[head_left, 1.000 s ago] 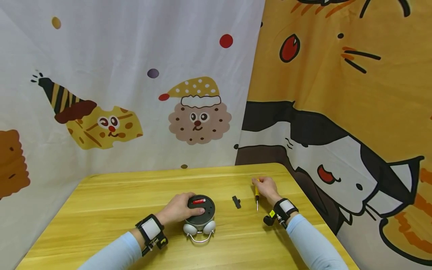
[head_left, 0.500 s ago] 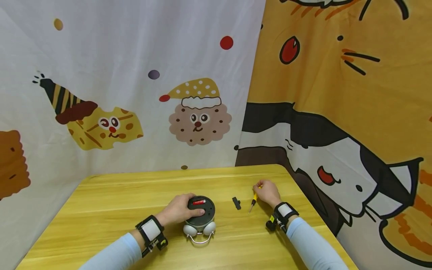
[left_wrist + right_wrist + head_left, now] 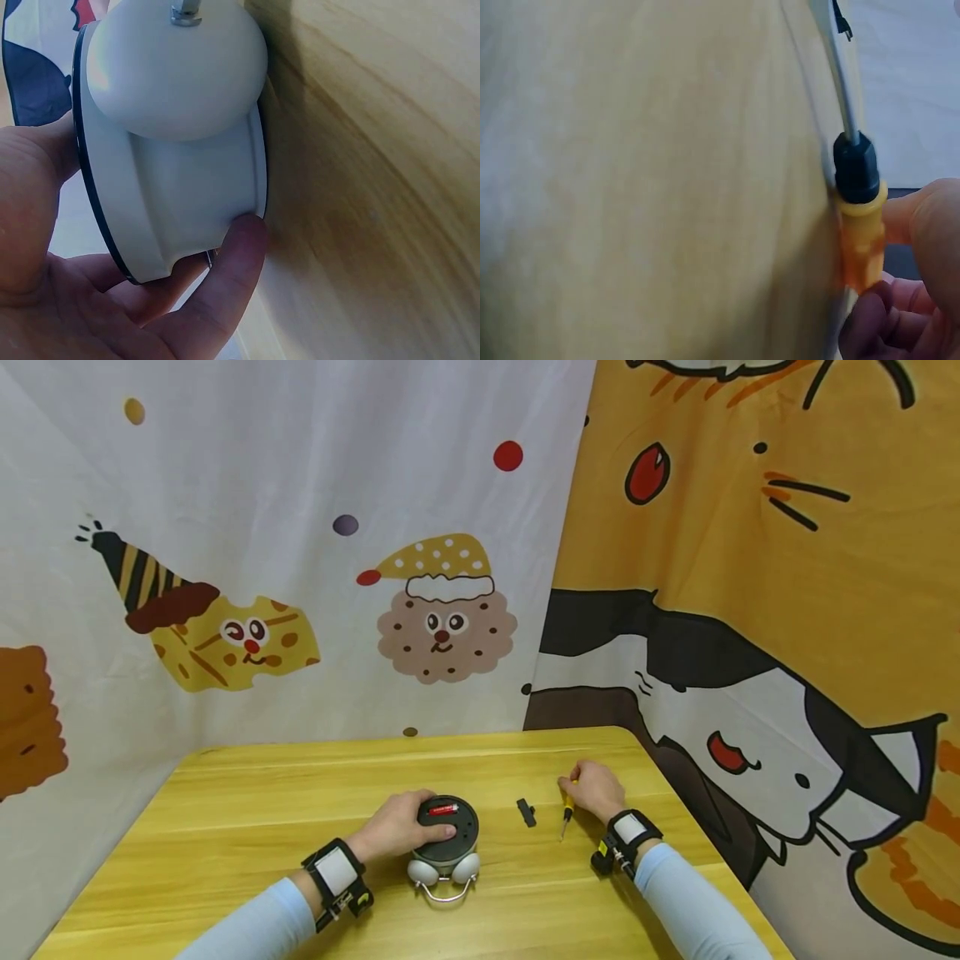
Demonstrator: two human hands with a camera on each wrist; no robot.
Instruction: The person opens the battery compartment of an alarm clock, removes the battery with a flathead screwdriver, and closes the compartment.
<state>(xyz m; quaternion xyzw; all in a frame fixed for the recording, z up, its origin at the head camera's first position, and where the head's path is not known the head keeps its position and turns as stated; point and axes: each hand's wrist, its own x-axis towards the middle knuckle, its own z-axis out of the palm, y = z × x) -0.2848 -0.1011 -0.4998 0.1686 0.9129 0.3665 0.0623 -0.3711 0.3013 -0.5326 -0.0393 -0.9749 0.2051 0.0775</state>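
Note:
A twin-bell alarm clock [image 3: 463,832] lies face down on the table, its black back up and its bells and handle toward me. My left hand [image 3: 393,824] grips it from the left, thumb across the back and fingers around the white side [image 3: 191,180]. A red battery [image 3: 442,809] shows in the open compartment. At the right, my right hand [image 3: 597,789] pinches a yellow screwdriver [image 3: 567,803] by its handle [image 3: 863,247], the metal tip pointing toward me. Between clock and screwdriver lies a small black battery cover [image 3: 526,812].
The wooden table [image 3: 285,793] runs back to a white curtain [image 3: 262,460] with cartoon prints. An orange cat-print curtain [image 3: 712,543] hangs along the right side. Each wrist wears a strap with a small camera.
In my right hand the screwdriver has swung, its tip going left and then partly back right, and the hand has shifted slightly nearer. My left hand and the clock stay put.

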